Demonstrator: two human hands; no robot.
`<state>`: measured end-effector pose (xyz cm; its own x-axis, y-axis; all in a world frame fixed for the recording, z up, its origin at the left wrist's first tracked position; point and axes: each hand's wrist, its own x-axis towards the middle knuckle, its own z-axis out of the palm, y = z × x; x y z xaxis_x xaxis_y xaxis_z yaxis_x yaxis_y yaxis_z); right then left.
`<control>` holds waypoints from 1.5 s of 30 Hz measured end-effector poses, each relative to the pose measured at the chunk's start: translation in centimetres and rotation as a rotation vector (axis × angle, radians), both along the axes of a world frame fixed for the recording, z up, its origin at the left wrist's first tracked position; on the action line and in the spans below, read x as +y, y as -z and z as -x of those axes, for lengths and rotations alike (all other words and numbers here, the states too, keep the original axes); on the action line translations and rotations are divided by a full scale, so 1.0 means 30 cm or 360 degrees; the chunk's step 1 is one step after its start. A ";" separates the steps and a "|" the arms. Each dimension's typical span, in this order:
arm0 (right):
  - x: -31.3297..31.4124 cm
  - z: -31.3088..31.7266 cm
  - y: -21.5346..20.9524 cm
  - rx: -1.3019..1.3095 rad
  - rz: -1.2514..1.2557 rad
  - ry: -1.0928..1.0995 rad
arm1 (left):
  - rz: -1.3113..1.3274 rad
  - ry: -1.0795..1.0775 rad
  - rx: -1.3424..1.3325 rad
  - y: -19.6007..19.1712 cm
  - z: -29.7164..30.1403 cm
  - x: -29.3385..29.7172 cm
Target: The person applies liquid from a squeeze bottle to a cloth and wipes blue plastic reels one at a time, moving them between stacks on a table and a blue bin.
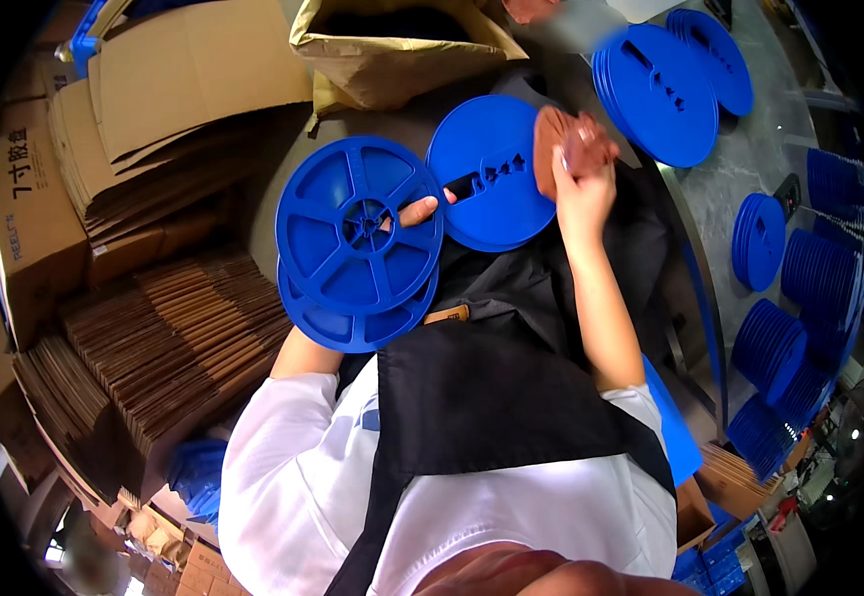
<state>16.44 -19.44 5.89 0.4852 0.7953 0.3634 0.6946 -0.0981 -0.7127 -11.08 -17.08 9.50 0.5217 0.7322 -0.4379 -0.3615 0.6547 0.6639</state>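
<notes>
My left hand [418,211] grips blue plastic reels with spokes; its thumb lies over the hub of the front reel [360,169]. A second spoked reel [352,326] shows below it, and the rest of that hand is hidden behind them. My right hand [586,199] is closed on a reddish-brown, cloth-like piece [550,149], whose exact kind I cannot tell. Between my hands a stack of solid blue reel discs [486,214] with slots rests on dark fabric, beside the brown piece.
Stacked flat cardboard [193,74] and cartons [39,189] stand left. At the top is an open tan sack [392,65]. Upper right, stacks of blue discs [655,94] rest on a grey surface; more blue reels [758,241] stand at the far right.
</notes>
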 end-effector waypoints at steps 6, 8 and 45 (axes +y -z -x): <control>0.110 0.246 -0.143 -0.0230 0.0025 -0.1018 | -0.0013 0.0060 -0.0039 0.020 0.001 0.048; 0.026 0.252 -0.160 -0.0329 0.0067 -0.1211 | -0.0012 0.0071 -0.0057 0.027 0.005 0.058; 0.114 0.234 -0.148 0.0020 0.0299 -0.0812 | -0.0107 -0.0212 -0.0372 0.007 -0.138 0.052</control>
